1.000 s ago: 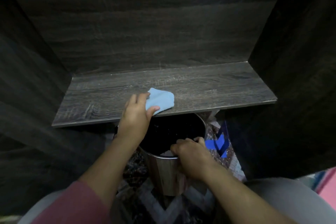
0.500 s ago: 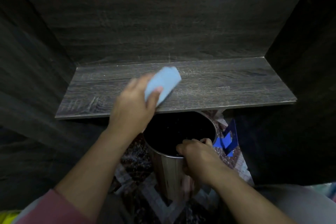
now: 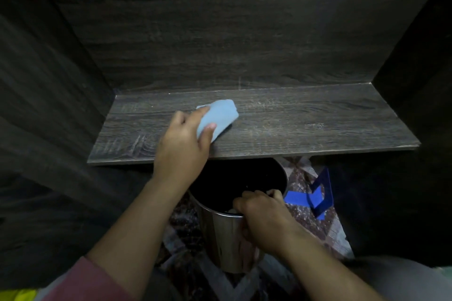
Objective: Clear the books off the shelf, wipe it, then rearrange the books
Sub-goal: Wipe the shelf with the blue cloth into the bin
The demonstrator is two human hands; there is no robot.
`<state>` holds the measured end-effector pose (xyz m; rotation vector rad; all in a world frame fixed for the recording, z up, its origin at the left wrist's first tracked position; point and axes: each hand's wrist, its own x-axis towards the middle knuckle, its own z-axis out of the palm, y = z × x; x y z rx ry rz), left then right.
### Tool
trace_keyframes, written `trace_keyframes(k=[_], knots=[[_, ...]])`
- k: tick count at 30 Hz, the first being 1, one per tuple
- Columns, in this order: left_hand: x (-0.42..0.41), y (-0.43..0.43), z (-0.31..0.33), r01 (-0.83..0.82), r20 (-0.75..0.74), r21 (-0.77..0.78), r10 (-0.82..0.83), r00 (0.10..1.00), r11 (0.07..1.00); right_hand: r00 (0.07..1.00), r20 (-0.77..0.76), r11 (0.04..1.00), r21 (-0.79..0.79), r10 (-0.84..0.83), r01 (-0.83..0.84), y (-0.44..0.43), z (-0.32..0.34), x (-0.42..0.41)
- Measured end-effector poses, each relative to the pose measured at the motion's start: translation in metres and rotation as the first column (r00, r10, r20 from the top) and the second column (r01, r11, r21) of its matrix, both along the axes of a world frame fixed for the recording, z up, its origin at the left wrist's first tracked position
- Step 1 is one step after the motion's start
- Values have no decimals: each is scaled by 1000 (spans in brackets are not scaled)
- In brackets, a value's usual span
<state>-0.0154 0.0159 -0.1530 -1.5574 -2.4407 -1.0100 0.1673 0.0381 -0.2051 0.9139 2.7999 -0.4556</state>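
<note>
head view, top to bottom:
cloth (image 3: 220,117): small, light blue, soft-looking, bunched into a rough pad. It's lying on the shelf a bit left of the middle.
shelf (image 3: 305,127): dark grey wood-grain board, matte, with pale scuffs and streaks across it. It has a straight front edge and is boxed in by matching dark panels at the back and both sides.
bin (image 3: 227,239): round, shiny metal with a black inside, standing right below the shelf's front edge.
floor (image 3: 318,230): busy speckled pattern, tile or mat, can't tell which.
blue piece (image 3: 320,193): flat and angular, just right of the bin.
left hand (image 3: 182,151): reaches over the shelf edge, thumb and fingers pinching the cloth down onto the board. There's a pink sleeve (image 3: 93,283) at the elbow.
right hand (image 3: 263,215): fingers curled over the bin's near rim, gripping it.
</note>
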Motion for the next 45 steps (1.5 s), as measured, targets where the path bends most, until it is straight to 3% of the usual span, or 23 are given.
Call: trace_keyframes(k=[4,8,11,14,19,27,33,39,42,45], knots=[[-29,18,-4,-129,70,-118,138,988,984,999,-50,999,38,20,-18,2,-1,-12],[-60,36,-8,-299,-55,8,299,953,954,979,-201,997,74,42,-28,1,-11,-24],[-100,42,-11,-553,-86,25,553,829,833,947,-320,997,82,19,8,2,-14,-29],[-136,38,-21,-662,-78,-147,658,749,735,940,-340,994,110,40,-2,3,-17,-32],[-160,42,-36,-543,-249,-372,483,839,753,957,-288,999,30,-25,35,6,-27,-28],[-136,74,-16,-398,-118,-531,400,909,748,960,-278,992,114,-20,54,11,-32,-16],[-82,84,-12,-99,-76,-559,68,995,823,957,-287,996,68,-37,59,10,-29,-17],[-76,58,-16,305,122,-422,-280,952,854,987,-154,999,-29,-41,37,13,-15,-15],[-88,53,-14,145,-15,-171,-150,989,975,986,-156,998,-41,-62,56,15,-13,-13],[-98,58,-14,-87,-191,58,97,977,994,987,-137,996,-37,-86,82,17,-13,-9]])
